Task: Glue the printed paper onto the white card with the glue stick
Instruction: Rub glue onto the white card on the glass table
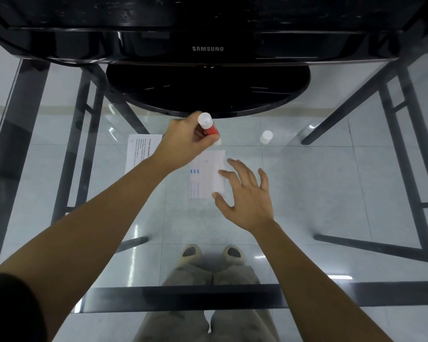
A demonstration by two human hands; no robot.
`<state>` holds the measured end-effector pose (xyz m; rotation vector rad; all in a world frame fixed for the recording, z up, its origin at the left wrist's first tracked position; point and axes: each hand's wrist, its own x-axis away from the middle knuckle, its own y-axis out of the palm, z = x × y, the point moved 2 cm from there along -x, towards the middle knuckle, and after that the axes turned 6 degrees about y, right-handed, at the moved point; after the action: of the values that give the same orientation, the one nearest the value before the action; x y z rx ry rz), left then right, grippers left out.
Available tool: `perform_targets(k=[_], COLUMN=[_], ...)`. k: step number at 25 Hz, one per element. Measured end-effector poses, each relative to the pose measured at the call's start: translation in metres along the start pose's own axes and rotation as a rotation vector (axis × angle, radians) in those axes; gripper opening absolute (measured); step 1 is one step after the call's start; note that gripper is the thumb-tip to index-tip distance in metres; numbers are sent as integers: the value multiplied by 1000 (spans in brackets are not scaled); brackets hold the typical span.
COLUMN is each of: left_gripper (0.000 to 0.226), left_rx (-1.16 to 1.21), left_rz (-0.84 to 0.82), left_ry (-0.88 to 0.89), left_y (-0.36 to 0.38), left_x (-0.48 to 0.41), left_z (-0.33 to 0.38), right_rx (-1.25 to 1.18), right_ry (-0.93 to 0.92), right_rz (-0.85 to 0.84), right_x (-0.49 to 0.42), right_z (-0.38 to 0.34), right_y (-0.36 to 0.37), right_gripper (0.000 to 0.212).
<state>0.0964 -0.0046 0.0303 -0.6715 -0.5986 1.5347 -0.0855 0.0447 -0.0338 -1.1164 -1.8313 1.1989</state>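
My left hand (185, 144) is shut on a red glue stick (209, 128) with a white end, held tilted, its lower tip just above the far edge of a small paper (205, 176) with faint blue print that lies on the glass table. My right hand (245, 191) is open, fingers spread, fingertips at the right edge of that paper. A second sheet with black printed text (140, 151) lies to the left, partly hidden by my left wrist. A white cap (266, 137) stands on the glass to the right.
A black Samsung monitor (208, 49) on a round black base (208, 92) stands at the back, close behind my left hand. The glass table (331, 183) shows its black frame legs, the tiled floor and my feet beneath it.
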Motion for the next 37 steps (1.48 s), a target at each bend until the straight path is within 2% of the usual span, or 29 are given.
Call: perform_targets(k=[4,7,11,17,24,29,34,37], left_gripper=[26,30,27,27,29,27,27,26], left_rx=[113,138,129,50,-56,61,35,37], left_rz=[-46,-184,-301,-402,-223,-375,-395,-339], left_ry=[-31,22,132,167,136,190,190,209], left_y=[-9,-7,1,6,-9,6,9,7], left_x=[36,61,72,60,20,58,58,41], left_z=[-5,-4,-1,-3,-5,6,4,2], right_rx=[-39,-6,-3,-36,-55,-91,-82,-69], right_ry=[-30,-77,-95,-74,-78,-78,-93,-94], right_rz=[-88,-142,-185,-197,-217,-231,-228,-221], right_x=[-1,-4,-11,-14,-14,-14,-14,-13], right_z=[2,8,14,15,15,18,18,17], right_y=[-3,-9,-16,-18,-19,-20,-20,-20], right_gripper=[48,45,50,63,67,72,72,72])
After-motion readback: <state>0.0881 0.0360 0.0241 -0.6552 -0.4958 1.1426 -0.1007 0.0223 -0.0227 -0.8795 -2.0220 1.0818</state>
